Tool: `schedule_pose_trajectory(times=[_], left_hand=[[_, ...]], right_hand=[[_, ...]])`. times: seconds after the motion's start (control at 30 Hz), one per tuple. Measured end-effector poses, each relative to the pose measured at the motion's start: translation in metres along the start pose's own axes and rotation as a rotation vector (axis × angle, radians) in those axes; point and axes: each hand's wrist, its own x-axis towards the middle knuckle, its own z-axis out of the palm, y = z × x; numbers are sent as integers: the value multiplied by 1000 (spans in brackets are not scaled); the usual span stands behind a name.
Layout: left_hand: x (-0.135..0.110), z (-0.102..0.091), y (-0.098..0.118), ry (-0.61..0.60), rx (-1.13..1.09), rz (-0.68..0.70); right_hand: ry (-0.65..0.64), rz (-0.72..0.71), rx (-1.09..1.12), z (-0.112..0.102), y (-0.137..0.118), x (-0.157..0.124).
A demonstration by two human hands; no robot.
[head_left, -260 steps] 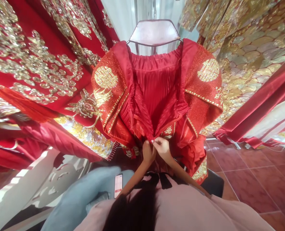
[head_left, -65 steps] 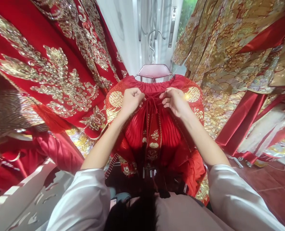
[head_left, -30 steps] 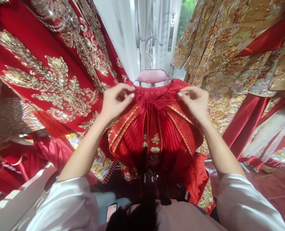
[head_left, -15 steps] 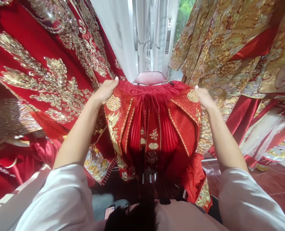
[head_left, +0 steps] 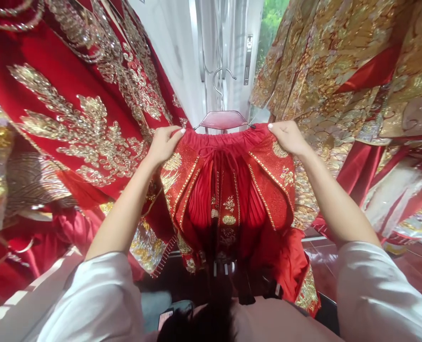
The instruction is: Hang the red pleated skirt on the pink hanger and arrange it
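A red skirt [head_left: 228, 190] with gold embroidery, pleats and a gathered waistband hangs in front of me. My left hand [head_left: 165, 145] is closed on the left end of its waistband, thumb on top. At the other end my right hand [head_left: 289, 137] grips the waistband the same way. Between my hands a metal clip hanger [head_left: 222, 119] stands behind the waistband, its hook pointing up. Its two side clips lie at the waistband's top edge; whether they bite the cloth I cannot tell. Drawstring ties dangle at the skirt's front. The fingers behind the cloth are hidden.
A red gown [head_left: 71, 114] with gold beading hangs close on the left. Gold patterned garments [head_left: 324, 85] hang on the right. Behind the hanger is a white door frame [head_left: 248, 59] with a latch. A phone [head_left: 165, 319] shows low down, near my body.
My right hand has shifted left along the waistband and my left hand slightly right, so they are closer together. The skirt and hanger sit a little lower in view.
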Motion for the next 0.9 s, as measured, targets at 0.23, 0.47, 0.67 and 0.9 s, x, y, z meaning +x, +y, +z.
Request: schedule_pose_trajectory(times=[0.23, 0.47, 0.67, 0.9], left_hand=[[-2, 10, 9, 84, 49, -7], [6, -1, 11, -224, -40, -145], [16, -4, -1, -436, -306, -332], [-43, 2, 4, 150, 137, -204]], right_hand=[[38, 55, 129, -2, 8, -2], [-180, 251, 249, 0, 9, 10], [-238, 352, 238, -3, 20, 22], [84, 76, -97, -13, 17, -27]])
